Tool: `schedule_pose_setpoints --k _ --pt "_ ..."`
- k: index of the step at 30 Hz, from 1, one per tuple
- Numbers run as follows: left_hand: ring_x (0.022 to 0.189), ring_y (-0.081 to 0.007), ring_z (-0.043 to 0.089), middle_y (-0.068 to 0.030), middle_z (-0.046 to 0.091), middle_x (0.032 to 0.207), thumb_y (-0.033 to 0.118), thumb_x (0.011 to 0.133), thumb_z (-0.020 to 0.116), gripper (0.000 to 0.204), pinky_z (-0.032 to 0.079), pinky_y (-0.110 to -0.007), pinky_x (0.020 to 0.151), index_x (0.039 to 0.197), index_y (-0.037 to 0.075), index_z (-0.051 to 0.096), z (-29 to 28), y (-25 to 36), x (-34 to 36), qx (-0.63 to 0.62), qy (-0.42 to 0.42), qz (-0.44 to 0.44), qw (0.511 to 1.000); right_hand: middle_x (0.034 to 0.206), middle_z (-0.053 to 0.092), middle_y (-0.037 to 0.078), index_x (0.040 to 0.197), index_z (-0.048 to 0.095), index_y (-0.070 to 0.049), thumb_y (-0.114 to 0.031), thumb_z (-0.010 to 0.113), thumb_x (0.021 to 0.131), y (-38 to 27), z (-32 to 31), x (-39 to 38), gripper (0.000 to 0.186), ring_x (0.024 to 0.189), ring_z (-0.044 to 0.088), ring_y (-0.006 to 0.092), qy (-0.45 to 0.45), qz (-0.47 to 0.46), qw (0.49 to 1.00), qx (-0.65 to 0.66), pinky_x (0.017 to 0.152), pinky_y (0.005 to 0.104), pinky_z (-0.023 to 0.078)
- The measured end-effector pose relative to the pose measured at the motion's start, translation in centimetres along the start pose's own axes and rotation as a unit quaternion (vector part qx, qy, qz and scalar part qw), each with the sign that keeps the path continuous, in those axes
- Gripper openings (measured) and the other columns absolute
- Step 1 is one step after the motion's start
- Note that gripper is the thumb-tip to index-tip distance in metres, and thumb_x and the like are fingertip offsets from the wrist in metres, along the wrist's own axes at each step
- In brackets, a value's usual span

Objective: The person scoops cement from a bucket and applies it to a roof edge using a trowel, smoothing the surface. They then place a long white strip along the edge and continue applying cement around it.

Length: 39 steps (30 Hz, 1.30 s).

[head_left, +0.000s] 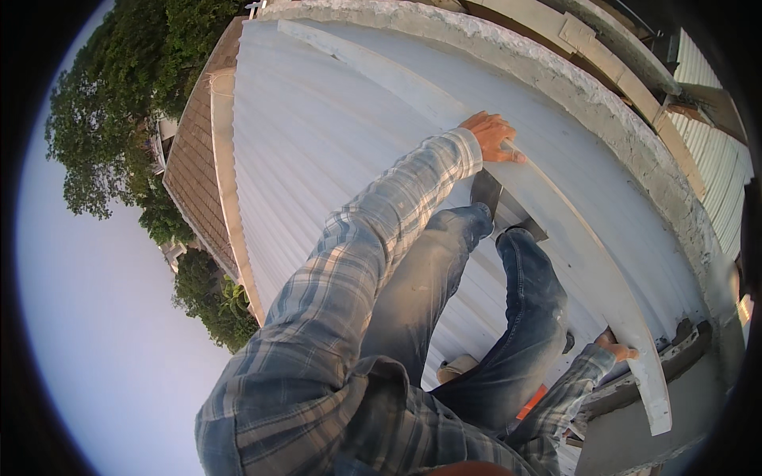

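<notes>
A long, pale, flat board [567, 214] runs in a bend across the view, from the far left of the metal roof down to the near right. My left hand [488, 136], at the end of an outstretched plaid sleeve, is closed over the board's edge near its middle. Lower down, my right hand [615, 347] grips the same board close to its near end, the thumb lying across its face. Most fingers of the right hand are hidden behind the board. My bent knees in jeans [530, 297] are between the two arms, beside the board.
White corrugated roofing [317, 135] slopes under me. A rough concrete parapet [635, 143] borders it on the right, with wooden planks [611, 67] beyond. Grey mortar [683, 404] lies at the near right. An orange object [530, 402] is by my right forearm. Leftward are a tiled roof [198, 159] and trees.
</notes>
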<state>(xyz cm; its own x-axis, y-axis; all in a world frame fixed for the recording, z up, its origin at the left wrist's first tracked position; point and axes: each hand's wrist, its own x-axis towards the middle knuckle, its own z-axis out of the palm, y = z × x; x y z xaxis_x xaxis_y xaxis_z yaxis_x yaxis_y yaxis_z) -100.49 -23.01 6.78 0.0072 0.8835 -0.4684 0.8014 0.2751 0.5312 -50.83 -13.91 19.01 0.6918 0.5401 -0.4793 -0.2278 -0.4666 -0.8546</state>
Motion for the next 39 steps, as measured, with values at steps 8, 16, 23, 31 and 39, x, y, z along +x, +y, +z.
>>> schedule_pose_setpoints --k 8,16,23,31,39 --pt "0.098 -0.0307 0.059 -0.0131 0.064 0.09 0.076 0.086 0.049 0.072 0.044 -0.046 0.092 0.086 0.006 0.067 4.6 -8.1 6.1 0.0 -0.028 -0.022 0.999 0.15 0.037 0.023 0.15 0.028 -0.003 -0.061 0.027 0.101 9.0 5.7 4.3 0.076 0.137 0.039 0.042 -0.053 0.017 0.998 -0.017 0.112 0.0594 0.037" --pt "0.089 -0.0333 0.058 -0.0142 0.059 0.084 0.072 0.089 0.05 0.068 0.045 -0.047 0.087 0.081 0.005 0.062 9.5 -14.6 10.0 0.016 -0.106 -0.025 0.994 0.149 0.038 0.022 0.151 0.025 -0.006 -0.063 0.02 0.101 16.6 9.2 4.9 0.077 0.138 0.038 0.0396 -0.056 0.039 0.998 0.008 0.113 0.0585 0.037" --pt "0.076 -0.0377 0.063 -0.0186 0.067 0.08 0.057 0.09 0.059 0.056 0.049 -0.047 0.07 0.087 0.002 0.068 12.8 -19.2 11.0 0.026 -0.116 0.044 0.992 0.146 0.042 0.014 0.149 0.03 -0.003 -0.073 0.044 0.092 24.4 10.1 11.1 0.091 0.132 0.043 0.0301 -0.041 0.127 0.984 0.114 0.109 0.0506 0.039" --pt "0.122 -0.0336 0.059 -0.0219 0.063 0.125 0.068 0.083 0.064 0.084 0.045 -0.041 0.105 0.133 0.001 0.057 2.5 -4.6 20.6 0.141 -0.388 -0.02 0.91 0.125 0.061 0.023 0.129 0.054 0.009 -0.063 0.039 0.099 27.1 10.7 14.1 0.08 0.118 0.057 0.0353 -0.002 -0.023 0.999 0.042 0.103 0.0396 0.042" --pt "0.138 -0.0376 0.042 -0.0267 0.041 0.148 0.069 0.055 0.086 0.132 0.035 -0.043 0.115 0.152 0.003 0.026 9.9 8.5 23.3 0.311 -0.316 0.136 0.886 0.121 0.06 0.033 0.123 0.055 0.015 -0.068 0.037 0.096 24.9 8.3 22.1 0.089 0.118 0.057 0.0425 -0.024 -0.009 0.999 -0.038 0.102 0.0425 0.042"
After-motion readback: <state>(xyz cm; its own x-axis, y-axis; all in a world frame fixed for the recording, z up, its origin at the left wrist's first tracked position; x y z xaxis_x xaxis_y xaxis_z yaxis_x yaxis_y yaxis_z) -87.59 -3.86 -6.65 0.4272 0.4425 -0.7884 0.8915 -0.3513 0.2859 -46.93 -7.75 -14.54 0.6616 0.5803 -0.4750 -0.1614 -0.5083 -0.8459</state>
